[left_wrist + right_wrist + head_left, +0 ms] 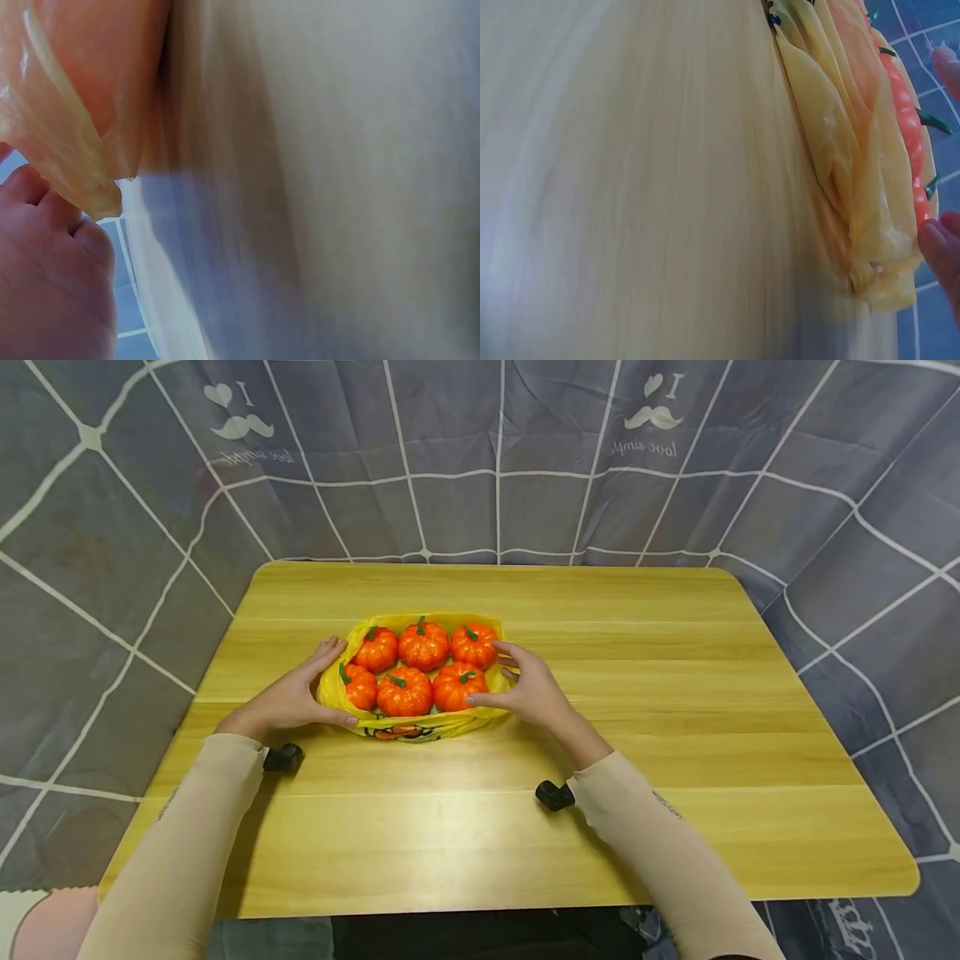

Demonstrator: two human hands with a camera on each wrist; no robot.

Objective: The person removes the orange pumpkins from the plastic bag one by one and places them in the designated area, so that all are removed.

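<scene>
A yellow plastic bag, its mouth spread wide, lies on the table with several small orange pumpkins in two rows inside. Green stems top the pumpkins. At the bag's left end my left hand rests against the plastic, thumb near the front edge and fingers toward the back. My right hand is over the right end, thumb and fingers spread apart, the thumb tip by the front right pumpkin. In the right wrist view the bag's folded side shows beside the fingertips.
The wood-grain table extends far to the right of the bag. Grey curtains with white lines hang behind it and along both sides. A black wrist camera mount sits under the left sleeve, another under the right.
</scene>
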